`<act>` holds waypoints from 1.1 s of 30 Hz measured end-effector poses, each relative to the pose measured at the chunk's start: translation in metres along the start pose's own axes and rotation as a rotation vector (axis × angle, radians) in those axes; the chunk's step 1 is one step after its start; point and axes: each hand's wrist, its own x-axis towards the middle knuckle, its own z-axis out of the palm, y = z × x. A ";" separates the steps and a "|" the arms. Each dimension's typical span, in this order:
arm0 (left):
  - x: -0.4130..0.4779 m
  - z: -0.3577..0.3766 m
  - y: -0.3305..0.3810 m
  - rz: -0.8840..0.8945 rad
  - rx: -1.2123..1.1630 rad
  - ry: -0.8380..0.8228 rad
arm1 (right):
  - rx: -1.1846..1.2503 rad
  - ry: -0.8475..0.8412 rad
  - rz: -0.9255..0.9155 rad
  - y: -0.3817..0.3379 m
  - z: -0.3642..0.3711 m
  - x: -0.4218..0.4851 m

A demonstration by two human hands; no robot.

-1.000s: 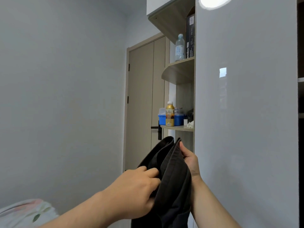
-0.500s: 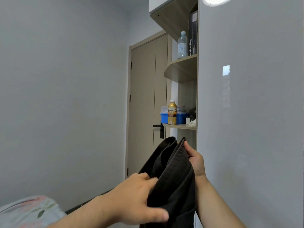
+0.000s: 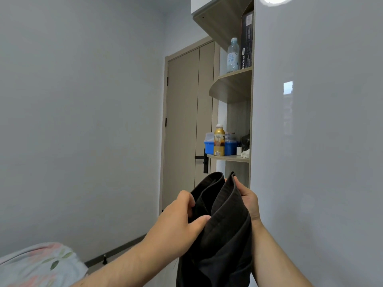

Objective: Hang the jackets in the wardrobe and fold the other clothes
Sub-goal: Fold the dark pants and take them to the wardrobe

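While it was held up in the air rather than laid flat, the dark garment (image 3: 223, 220) hung in long vertical folds between both hands, its top edge raised in front of the lower shelf and its lower part dropping out of view at the bottom. The left hand (image 3: 178, 222) pinched an inner fold between thumb and curled fingers, seemingly to part the layers or find an edge. The right hand (image 3: 248, 201) gripped the far top corner, thumb laid along the hem and the other fingers hidden behind the cloth, giving the garment a fixed point to hang from. Whether it was a jacket or something to fold could not be told from its bunched shape. Just to the right stood the glossy grey wardrobe panel (image 3: 310, 141), showing no opening in this view, so hanging would likely call for turning elsewhere. Beyond, open corner shelves (image 3: 232, 88) carried a yellow bottle (image 3: 219, 140), a blue box (image 3: 231, 148) and, higher, a clear bottle (image 3: 233, 55). A beige door (image 3: 182, 121) stood behind, and floral bedding (image 3: 37, 264) lay at lower left.
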 end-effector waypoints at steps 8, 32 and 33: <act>0.008 -0.005 0.009 0.232 0.376 0.040 | -0.005 -0.067 0.048 0.001 -0.005 -0.003; 0.032 -0.061 -0.010 0.041 0.186 -0.427 | -0.045 -0.133 0.052 -0.010 -0.029 -0.011; 0.034 -0.058 -0.012 0.049 0.286 -0.409 | -0.046 -0.138 0.050 -0.009 -0.027 -0.012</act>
